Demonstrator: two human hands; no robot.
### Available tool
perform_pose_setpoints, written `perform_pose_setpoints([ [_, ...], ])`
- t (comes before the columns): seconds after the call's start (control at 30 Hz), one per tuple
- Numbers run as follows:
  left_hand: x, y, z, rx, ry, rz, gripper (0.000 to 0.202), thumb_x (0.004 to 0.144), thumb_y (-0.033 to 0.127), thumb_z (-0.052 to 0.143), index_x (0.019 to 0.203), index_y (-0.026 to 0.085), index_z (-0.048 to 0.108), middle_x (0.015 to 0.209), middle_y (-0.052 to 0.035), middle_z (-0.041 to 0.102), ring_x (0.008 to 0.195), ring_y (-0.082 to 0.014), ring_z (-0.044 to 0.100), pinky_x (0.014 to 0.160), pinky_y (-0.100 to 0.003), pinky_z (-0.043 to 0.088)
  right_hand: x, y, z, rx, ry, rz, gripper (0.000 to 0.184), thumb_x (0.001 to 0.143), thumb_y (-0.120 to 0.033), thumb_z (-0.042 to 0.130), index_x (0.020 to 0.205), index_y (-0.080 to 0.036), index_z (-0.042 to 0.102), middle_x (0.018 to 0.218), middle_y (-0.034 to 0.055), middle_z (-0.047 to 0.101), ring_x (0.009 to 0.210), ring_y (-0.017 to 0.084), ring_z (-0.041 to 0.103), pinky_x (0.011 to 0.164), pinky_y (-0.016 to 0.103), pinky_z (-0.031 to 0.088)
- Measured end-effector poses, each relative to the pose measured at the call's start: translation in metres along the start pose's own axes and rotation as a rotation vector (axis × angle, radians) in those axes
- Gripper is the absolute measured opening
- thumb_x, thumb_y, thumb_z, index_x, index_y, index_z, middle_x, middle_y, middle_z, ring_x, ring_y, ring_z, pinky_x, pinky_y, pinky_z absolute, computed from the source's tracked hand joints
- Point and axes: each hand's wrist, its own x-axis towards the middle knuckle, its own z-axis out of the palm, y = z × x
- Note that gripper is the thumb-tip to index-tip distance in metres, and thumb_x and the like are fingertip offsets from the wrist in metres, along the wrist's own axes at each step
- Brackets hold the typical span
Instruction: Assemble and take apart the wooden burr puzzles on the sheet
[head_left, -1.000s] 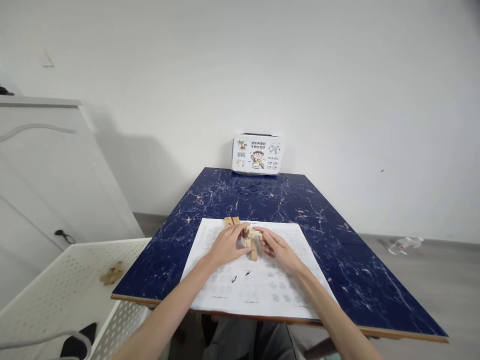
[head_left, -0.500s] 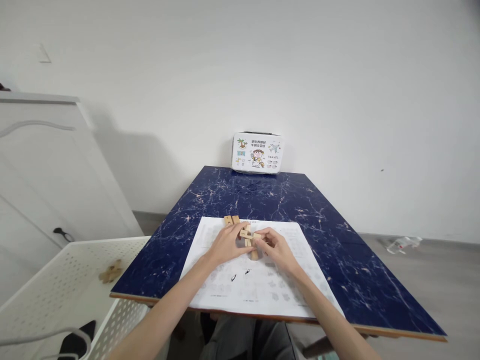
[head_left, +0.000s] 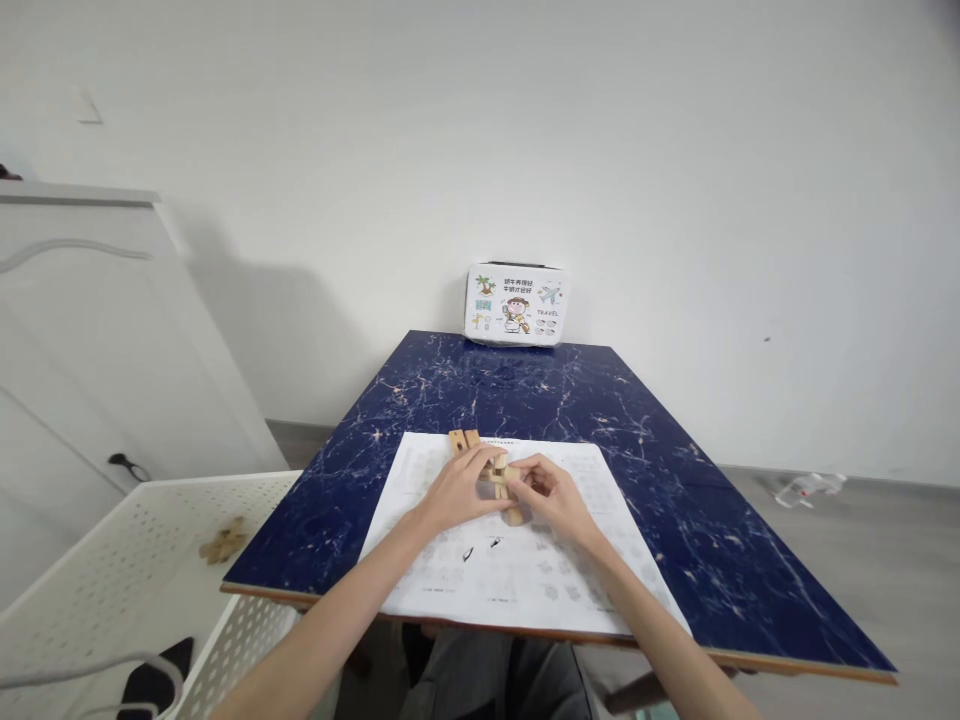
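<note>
Several notched wooden puzzle pieces [head_left: 500, 478] are held together in a cross shape between my two hands, over a printed paper sheet [head_left: 450, 575]. My left hand [head_left: 459, 490] curls round their left side, thumb below and fingers above. From the right, my right hand [head_left: 551, 492] pinches a light wooden piece with thumb and forefinger. Another wooden piece [head_left: 515, 515] shows just below the fingers; whether it joins the others I cannot tell. Two more notched wooden pieces [head_left: 463, 439] lie side by side at the sheet's far edge, partly behind my left hand.
The blue marbled table [head_left: 510, 385] carries a white printed case [head_left: 514, 305] at its back, against the wall. Left of the table, a white perforated basket [head_left: 255, 640] holds a wooden puzzle [head_left: 223, 541] and a dark object with a cable. A clear plastic item [head_left: 808, 489] lies on the floor at right.
The light crosspiece held up between my fingers has come down into the other pieces, and the bundle has turned slightly. My hands stay in nearly the same place.
</note>
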Motion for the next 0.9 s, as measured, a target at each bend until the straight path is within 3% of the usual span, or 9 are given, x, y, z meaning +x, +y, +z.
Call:
perform_pose_setpoints([
  [0.57,0.0004,0.0003,0.0016,0.059,0.050,0.114,0.063,0.075,0.056,0.085,0.124,0.024,0.060,0.119,-0.0088,0.071,0.113,-0.0302,0.066,0.103,-0.047,0.051,0.0013,0.0002,0.0000,-0.038,0.060,0.017,0.042,0.090,-0.061,0.067,0.098,-0.020,0.064,0.084,0.0037,0.066,0.067,0.016,0.056,0.060,0.030,0.048],
  [0.73,-0.0005,-0.0006,0.0020,0.056,0.057,0.025,0.063,0.075,0.055,0.084,0.124,0.024,0.059,0.122,-0.0092,0.070,0.114,-0.0302,0.066,0.102,-0.046,0.051,0.0037,-0.0040,0.0007,-0.023,0.069,0.040,0.046,0.089,-0.063,0.066,0.105,-0.020,0.063,0.078,0.0005,0.061,0.056,0.013,0.049,0.053,0.028,0.044],
  [0.9,-0.0013,-0.0061,0.0037,0.032,0.087,-0.150,0.065,0.079,0.053,0.081,0.131,0.024,0.055,0.133,-0.0117,0.064,0.124,-0.0324,0.061,0.104,-0.047,0.050,0.0031,0.0005,-0.0060,-0.139,0.171,0.026,0.048,0.090,-0.064,0.063,0.108,-0.019,0.063,0.082,0.0042,0.065,0.063,0.017,0.054,0.058,0.030,0.046],
])
